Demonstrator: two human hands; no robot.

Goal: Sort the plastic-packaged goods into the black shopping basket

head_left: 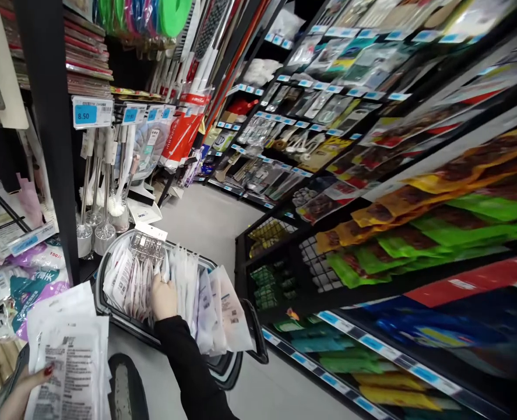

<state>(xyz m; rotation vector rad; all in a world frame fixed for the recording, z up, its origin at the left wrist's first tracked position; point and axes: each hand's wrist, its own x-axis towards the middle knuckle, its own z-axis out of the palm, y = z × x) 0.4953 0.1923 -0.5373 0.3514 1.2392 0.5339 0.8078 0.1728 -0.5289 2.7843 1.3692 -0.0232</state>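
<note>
At the lower left, my left hand [33, 382] has its thumb pressed on a stack of white flat packets [66, 361] with dark print on them. My right hand [164, 297], in a black sleeve, reaches into a grey shopping basket [223, 364] and pinches the top of a white packet [164, 268]. Packets stand upright in rows in the basket, with pinkish-white ones [131, 286] left of the hand and pale, larger ones [206, 303] to its right. A clear pack with a white header card [148, 242] lies at the basket's far side.
Shelves with hanging brushes [105, 230] and a price tag [92, 112] rise on the left, beside a black post [52, 146]. On the right, a long rack holds green packs [398, 245] and orange packs [384, 213]. Grey floor [197, 216] runs between. A dark shoe [127, 388] is near the basket.
</note>
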